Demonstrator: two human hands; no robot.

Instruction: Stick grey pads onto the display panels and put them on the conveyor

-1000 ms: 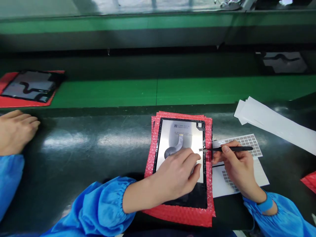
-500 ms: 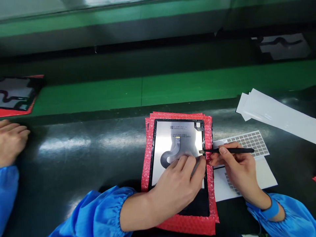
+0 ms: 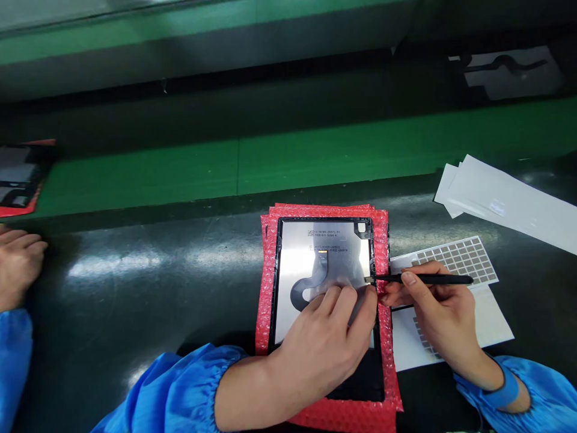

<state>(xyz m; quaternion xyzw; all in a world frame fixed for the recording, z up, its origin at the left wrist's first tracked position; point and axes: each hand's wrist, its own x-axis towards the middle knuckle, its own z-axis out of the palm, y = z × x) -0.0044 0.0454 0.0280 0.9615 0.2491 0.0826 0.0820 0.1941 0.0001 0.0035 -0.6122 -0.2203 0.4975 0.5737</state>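
A display panel in a black frame lies face down, its silvery back showing a curved flex cable. It rests on red bubble wrap. My left hand lies across the panel with fingers bent, the index fingertip at the right edge; what is under the fingers is hidden. My right hand is closed around black tweezers, held nearly level. Their tip meets the panel's right edge, just above my left index finger. A small pale piece shows at the tip, too small to name.
Sticker sheets with small grey rectangles lie under and beside my right hand. White strips lie farther right. Another person's hand rests at the left. Other panels lie at the far left and far right beyond the green strip.
The view has shifted slightly. The far-left panel sits farther left in the picture. Both hands and the tweezers keep almost the same place on the panel.
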